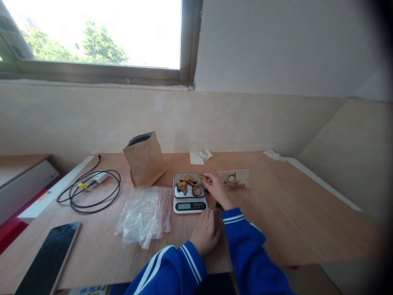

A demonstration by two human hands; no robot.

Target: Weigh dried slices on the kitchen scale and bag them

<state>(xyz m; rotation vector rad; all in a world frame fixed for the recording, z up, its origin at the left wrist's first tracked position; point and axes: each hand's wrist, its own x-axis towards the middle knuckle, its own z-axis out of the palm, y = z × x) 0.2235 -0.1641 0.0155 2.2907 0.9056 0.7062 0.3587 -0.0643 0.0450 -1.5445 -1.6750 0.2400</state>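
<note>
A small digital kitchen scale sits mid-table with three dried brown slices on its platform. My right hand reaches to the scale's right edge, fingers pinched on a small brown piece at the platform's rim. My left hand rests on the table just in front of the scale, fingers curled under, knuckles up. Both arms wear blue sleeves with white stripes. A filled zip bag with brown pieces lies to the right of my right hand.
A brown paper pouch stands open behind the scale's left side. Several empty zip bags lie left of the scale. A black cable coil and a phone occupy the left. Crumpled tissues lie by the wall.
</note>
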